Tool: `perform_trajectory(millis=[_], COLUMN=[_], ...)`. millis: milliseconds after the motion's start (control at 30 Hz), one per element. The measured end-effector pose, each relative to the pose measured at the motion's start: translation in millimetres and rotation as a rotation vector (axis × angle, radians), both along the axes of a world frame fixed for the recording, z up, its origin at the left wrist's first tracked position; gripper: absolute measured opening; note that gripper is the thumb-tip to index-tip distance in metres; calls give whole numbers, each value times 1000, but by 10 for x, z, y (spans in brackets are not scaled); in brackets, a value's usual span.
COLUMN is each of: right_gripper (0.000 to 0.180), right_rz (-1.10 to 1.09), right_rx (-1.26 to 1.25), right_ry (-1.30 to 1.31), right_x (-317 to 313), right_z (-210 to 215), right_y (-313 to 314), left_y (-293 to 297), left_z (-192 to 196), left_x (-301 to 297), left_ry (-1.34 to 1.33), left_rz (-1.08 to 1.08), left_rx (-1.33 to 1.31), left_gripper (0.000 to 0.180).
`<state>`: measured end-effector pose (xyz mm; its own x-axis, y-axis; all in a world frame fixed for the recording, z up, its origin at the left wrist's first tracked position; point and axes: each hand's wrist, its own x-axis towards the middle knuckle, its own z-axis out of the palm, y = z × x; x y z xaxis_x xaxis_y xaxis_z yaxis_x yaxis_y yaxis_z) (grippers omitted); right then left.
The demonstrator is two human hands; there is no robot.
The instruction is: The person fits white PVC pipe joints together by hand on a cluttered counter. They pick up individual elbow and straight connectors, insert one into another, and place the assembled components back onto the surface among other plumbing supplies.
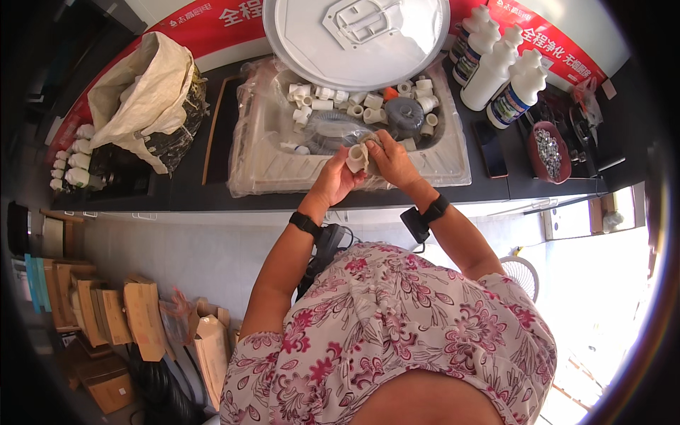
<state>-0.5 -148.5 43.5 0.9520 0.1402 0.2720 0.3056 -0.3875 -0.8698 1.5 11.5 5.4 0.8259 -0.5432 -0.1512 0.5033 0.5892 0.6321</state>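
Observation:
My left hand and my right hand meet over the front of a plastic-wrapped steel sink. Both grip one small white pipe fitting between them. In the sink basin lie several more white pipe fittings, a grey round drain part and a coiled clear hose. Each wrist wears a black band.
A round white lid leans at the back of the sink. A pale sack sits at the left, white bottles at the right, with a dark phone and a red bowl of metal bits. Cardboard boxes stand on the floor.

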Motion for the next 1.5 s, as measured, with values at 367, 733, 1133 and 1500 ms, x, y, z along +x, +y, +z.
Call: perform_trajectory(millis=[367, 733, 1133, 1500], right_gripper=[24, 25, 29, 27], right_rz=[-232, -170, -114, -161], right_rx=[63, -108, 243, -225], right_ry=[-29, -57, 102, -29], right_x=[3, -100, -70, 6], right_z=[-114, -91, -226, -125], right_y=[111, 23, -41, 29], left_y=[-4, 21, 49, 41], left_z=[43, -15, 8, -29], left_x=[18, 57, 56, 42], left_ry=[37, -66, -49, -65], left_rz=[-87, -127, -169, -138], left_rx=[92, 44, 26, 91], left_gripper=[35, 29, 27, 28])
